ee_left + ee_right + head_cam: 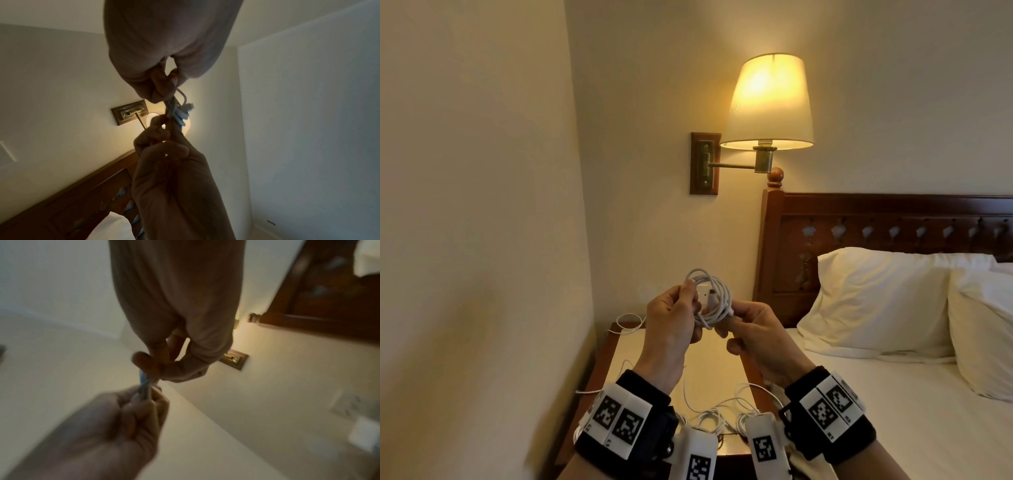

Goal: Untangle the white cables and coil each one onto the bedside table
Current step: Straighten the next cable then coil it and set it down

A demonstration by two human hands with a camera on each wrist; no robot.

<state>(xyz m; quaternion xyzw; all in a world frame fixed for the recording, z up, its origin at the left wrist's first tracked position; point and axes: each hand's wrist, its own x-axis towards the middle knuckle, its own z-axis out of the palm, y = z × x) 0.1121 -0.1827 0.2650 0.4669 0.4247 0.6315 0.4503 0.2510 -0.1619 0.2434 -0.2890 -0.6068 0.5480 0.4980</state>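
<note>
Coil of white cable [710, 301] sits pinched between left hand [671, 318] and right hand [753, 329] above the bedside table [722, 359]; wrists hide part of the loose cables [709, 411] at its near edge.

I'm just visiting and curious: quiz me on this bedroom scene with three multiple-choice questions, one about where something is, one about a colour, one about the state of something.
1. Where is the coiled cable?
A. lying on the pillow
B. held up between both hands
C. hanging from the lamp

2. What colour are the loose cables on the bedside table?
A. black
B. red
C. white

3. What state is the wall lamp in?
A. switched on
B. switched off
C. missing its shade

Answers:
1 B, the left hand and right hand grip the coiled cable above the bedside table.
2 C, the loose cables are white.
3 A, the wall lamp glows.
</note>
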